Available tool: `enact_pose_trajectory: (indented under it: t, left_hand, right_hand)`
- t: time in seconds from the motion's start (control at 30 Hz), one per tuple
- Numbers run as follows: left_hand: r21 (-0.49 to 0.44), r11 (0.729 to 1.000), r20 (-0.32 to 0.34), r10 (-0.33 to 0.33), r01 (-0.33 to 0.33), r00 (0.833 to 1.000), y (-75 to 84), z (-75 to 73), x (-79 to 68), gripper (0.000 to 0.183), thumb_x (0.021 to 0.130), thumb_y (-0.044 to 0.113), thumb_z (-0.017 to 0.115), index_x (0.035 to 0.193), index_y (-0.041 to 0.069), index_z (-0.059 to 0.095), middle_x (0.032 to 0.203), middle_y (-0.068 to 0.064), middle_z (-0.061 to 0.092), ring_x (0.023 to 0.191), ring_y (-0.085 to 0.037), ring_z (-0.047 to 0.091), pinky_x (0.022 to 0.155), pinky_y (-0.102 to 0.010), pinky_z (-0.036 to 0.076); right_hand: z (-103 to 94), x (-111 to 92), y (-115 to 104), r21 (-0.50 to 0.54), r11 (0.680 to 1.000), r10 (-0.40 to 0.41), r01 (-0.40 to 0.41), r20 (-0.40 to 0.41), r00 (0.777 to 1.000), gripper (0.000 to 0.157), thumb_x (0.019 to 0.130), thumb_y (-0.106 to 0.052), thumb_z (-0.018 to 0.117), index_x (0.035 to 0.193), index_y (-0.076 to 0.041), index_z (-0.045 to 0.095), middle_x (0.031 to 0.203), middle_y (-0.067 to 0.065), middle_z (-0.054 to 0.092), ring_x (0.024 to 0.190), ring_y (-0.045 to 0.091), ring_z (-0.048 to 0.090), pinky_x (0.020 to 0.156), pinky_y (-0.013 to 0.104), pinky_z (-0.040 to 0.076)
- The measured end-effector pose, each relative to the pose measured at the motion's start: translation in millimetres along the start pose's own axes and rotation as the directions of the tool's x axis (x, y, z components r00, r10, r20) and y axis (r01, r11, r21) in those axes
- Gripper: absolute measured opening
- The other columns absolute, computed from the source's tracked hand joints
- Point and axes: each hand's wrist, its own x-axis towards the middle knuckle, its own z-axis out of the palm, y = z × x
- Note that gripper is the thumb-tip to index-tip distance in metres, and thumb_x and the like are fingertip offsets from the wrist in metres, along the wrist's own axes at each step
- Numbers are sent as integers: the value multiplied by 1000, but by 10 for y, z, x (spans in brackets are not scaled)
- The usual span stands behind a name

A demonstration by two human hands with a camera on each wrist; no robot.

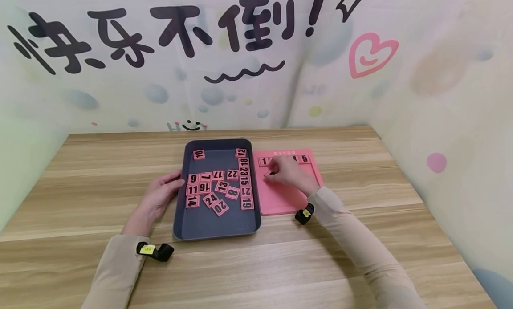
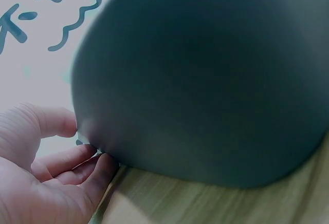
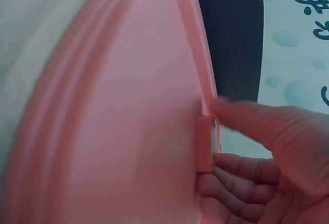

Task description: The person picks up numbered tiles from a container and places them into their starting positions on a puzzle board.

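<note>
My right hand (image 1: 286, 171) pinches a pink number tile (image 3: 204, 144) between thumb and fingers, close over the left side of the pink board (image 1: 280, 204). The tile's number is not readable. Along the board's top row lie tiles, among them a 1 (image 1: 264, 161) and a 5 (image 1: 305, 159); my hand covers part of that row. My left hand (image 1: 156, 197) rests against the left side of the dark grey tray (image 1: 216, 231). In the left wrist view, thumb and fingertips touch the outside of the tray wall (image 2: 195, 90), with the fingers fairly straight.
Inside the tray lie many loose pink number tiles, such as 10 (image 1: 199, 154), 24 (image 1: 210, 199) and 19 (image 1: 247, 204), turned various ways. Tray and board stand side by side on the wooden table (image 1: 240, 273). A printed wall covering (image 1: 160, 95) rises behind.
</note>
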Motion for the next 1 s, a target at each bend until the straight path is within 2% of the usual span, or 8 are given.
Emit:
enact_pose_trajectory:
  t: [0.1, 0.23, 0.33, 0.57, 0.7, 0.8, 0.87, 1.0]
  left_hand:
    - [-4, 1000, 0, -4, 4, 1000, 2, 4, 1, 57, 94, 2, 49, 145, -4, 24, 150, -18, 25, 136, -25, 27, 111, -31, 25]
    - [-9, 1000, -4, -8, 8, 1000, 2, 3, 1, 57, 94, 2, 49, 145, -4, 24, 150, -18, 25, 136, -24, 27, 111, -31, 25]
    - [-8, 1000, -5, -7, 7, 1000, 1, 1, 0, 57, 94, 2, 49, 145, -4, 24, 150, -18, 25, 136, -24, 27, 111, -31, 25]
    - [-11, 1000, -6, -6, 6, 1000, -4, -2, 5, 57, 94, 2, 50, 145, -4, 24, 150, -19, 25, 135, -22, 29, 110, -30, 26]
    - [-10, 1000, -5, -4, 4, 1000, -8, -10, 8, 58, 93, 2, 50, 145, -4, 25, 150, -20, 24, 133, -18, 34, 110, -29, 27]
    - [-9, 1000, -2, 1, -1, 1000, -10, -14, 5, 58, 93, 2, 50, 144, -5, 25, 150, -20, 24, 131, -16, 37, 109, -29, 28]
    - [-6, 1000, 0, 6, -6, 1000, -11, -15, 2, 58, 93, 3, 50, 144, -5, 25, 149, -20, 24, 128, -13, 39, 109, -28, 28]
    - [-7, 1000, 2, 14, -14, 1000, -19, -19, 2, 58, 93, 3, 51, 144, -5, 26, 149, -21, 24, 123, -9, 43, 108, -28, 29]
  right_hand:
    - [-33, -20, 5, -30, 999, -24, 24, 11, 1000, 31, 77, -20, 79, 96, 0, 64, 83, 7, 64, 75, 17, 57, 69, 29, 50]
    - [-93, -47, -1, -49, 997, -56, 59, 61, 997, 33, 74, -9, 78, 101, 3, 64, 81, 8, 62, 76, 19, 56, 71, 30, 49]
    - [-110, -58, 1, -58, 995, -70, 75, 80, 994, 29, 73, -3, 76, 98, 4, 64, 80, 8, 61, 74, 19, 55, 68, 29, 49]
    - [-40, -33, 9, -61, 998, -12, 15, 41, 999, 19, 75, -12, 78, 77, -2, 61, 69, 4, 58, 64, 15, 50, 58, 24, 43]
    - [8, -7, -9, -62, 997, 46, -43, 46, 998, 32, 78, -20, 77, 59, -11, 52, 54, -4, 43, 52, 9, 39, 48, 21, 31]
    - [14, -1, -22, -50, 997, 66, -64, 57, 996, 41, 78, -24, 76, 54, -13, 45, 50, -5, 34, 49, 7, 31, 47, 21, 23]
    - [4, 1, -33, -53, 997, 56, -53, 55, 997, 38, 77, -22, 77, 55, -11, 49, 51, -4, 37, 50, 8, 34, 47, 21, 25]
    - [-15, 21, -40, -96, 995, 32, -27, 45, 998, 19, 77, -13, 76, 67, -5, 62, 61, 1, 54, 57, 12, 45, 51, 21, 36]
